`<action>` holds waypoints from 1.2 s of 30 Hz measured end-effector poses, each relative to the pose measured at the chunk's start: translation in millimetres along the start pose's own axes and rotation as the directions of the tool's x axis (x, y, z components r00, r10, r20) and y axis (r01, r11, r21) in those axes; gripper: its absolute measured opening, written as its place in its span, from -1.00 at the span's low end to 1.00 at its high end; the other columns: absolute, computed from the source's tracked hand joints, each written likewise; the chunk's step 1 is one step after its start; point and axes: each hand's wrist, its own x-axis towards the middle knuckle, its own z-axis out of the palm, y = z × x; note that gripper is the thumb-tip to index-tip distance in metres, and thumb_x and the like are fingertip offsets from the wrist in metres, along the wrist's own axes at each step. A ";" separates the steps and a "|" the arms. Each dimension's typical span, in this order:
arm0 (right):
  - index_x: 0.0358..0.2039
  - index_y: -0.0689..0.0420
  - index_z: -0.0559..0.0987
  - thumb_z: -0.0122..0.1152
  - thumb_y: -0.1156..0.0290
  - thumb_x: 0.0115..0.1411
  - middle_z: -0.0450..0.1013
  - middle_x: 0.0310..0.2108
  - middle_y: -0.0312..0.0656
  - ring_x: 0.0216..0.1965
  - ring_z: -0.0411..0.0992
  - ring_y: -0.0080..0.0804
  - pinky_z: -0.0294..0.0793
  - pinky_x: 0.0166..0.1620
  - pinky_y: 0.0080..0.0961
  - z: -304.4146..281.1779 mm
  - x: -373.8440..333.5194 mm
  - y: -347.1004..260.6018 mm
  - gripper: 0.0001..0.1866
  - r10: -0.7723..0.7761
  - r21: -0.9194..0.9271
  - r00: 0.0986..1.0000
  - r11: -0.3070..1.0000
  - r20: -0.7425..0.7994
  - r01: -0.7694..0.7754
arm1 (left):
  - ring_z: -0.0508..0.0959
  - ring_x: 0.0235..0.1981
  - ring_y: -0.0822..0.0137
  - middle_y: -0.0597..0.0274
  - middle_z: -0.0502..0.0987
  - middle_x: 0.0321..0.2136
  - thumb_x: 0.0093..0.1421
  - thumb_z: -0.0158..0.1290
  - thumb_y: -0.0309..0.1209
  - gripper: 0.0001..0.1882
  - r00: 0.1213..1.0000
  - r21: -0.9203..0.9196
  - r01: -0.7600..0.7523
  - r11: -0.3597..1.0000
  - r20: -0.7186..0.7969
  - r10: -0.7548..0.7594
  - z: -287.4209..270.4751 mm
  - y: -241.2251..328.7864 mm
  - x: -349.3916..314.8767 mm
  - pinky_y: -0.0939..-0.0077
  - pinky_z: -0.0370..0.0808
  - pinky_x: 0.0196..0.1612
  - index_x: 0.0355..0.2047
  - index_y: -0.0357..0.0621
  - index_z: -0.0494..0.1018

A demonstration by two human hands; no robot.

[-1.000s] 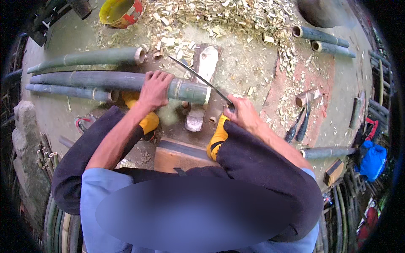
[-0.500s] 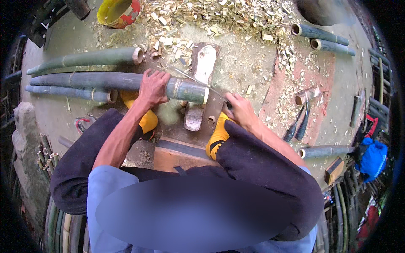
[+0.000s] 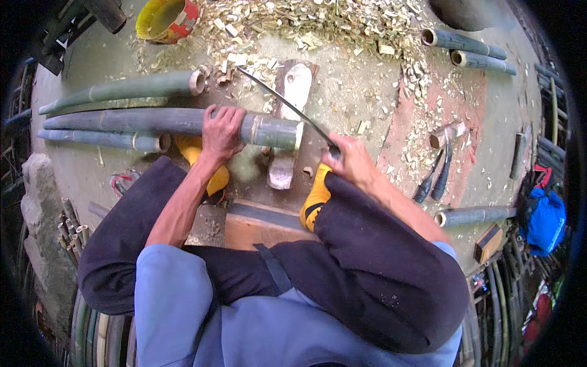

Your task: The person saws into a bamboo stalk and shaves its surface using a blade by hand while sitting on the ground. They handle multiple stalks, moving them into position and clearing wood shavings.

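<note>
Bamboo pole under left hand, blade in right hand

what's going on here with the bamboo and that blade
A seated person is working a green bamboo pole laid across a wooden chopping block. The left hand grips the pole near its cut end, and the right hand holds a long curved blade raised just above that end. Bamboo chips cover the ground beyond, and more poles lie alongside at the left.
</note>
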 end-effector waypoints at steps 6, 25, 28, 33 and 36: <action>-0.35 0.20 0.40 0.20 0.38 -0.02 0.44 -0.55 0.04 -0.49 0.47 -0.01 0.46 -0.38 -0.20 12.8 -0.6 24.1 -0.75 0.095 -0.191 0.995 0.978 0.033 -0.087 | 0.47 -0.15 0.30 0.29 0.48 -0.25 -0.43 0.23 -0.44 -0.35 0.997 0.009 -0.025 1.000 -0.075 0.025 -2.5 3.2 6.1 0.17 0.21 0.07 -0.18 -0.02 0.39; -0.30 0.20 0.39 0.20 0.33 0.00 0.44 -0.49 0.13 -0.46 0.47 0.04 0.47 -0.37 -0.18 21.9 3.8 35.9 -0.71 0.117 -0.291 0.991 0.952 0.071 -0.092 | 0.46 -0.12 0.29 0.29 0.46 -0.22 -0.47 0.28 -0.40 -0.26 0.977 0.031 -0.033 0.999 -0.208 0.039 9.1 2.6 -3.1 0.19 0.19 0.07 -0.12 -0.02 0.36; -0.34 0.22 0.40 0.17 0.36 0.01 0.45 -0.46 0.13 -0.45 0.48 0.00 0.47 -0.37 -0.21 -8.1 6.6 -1.2 -0.75 0.145 -0.068 0.980 0.988 0.140 -0.136 | 0.45 -0.10 0.29 0.28 0.47 -0.20 -0.44 0.25 -0.39 -0.28 0.983 0.000 -0.001 1.000 -0.181 0.001 2.8 5.4 -2.5 0.17 0.18 0.09 -0.11 -0.03 0.37; -0.33 0.25 0.41 0.19 0.35 -0.02 0.44 -0.53 0.02 -0.45 0.45 -0.01 0.45 -0.38 -0.18 14.3 -8.6 15.7 -0.71 -0.199 -0.134 0.958 0.976 -0.209 0.173 | 0.44 -0.07 0.29 0.27 0.47 -0.17 -0.35 0.18 -0.38 -0.35 0.955 0.060 -0.007 0.998 -0.296 0.025 19.0 8.2 -12.1 0.17 0.17 0.11 -0.10 -0.04 0.38; -0.34 0.22 0.41 0.22 0.37 -0.03 0.39 -0.58 -0.02 -0.50 0.43 -0.05 0.43 -0.42 -0.19 9.4 0.2 22.7 -0.72 0.101 -0.189 0.993 0.978 0.059 -0.088 | 0.45 -0.07 0.30 0.28 0.48 -0.17 -0.28 0.13 -0.36 -0.42 0.949 0.093 -0.004 0.996 -0.312 0.033 18.1 3.7 -7.3 0.17 0.17 0.11 -0.11 -0.04 0.40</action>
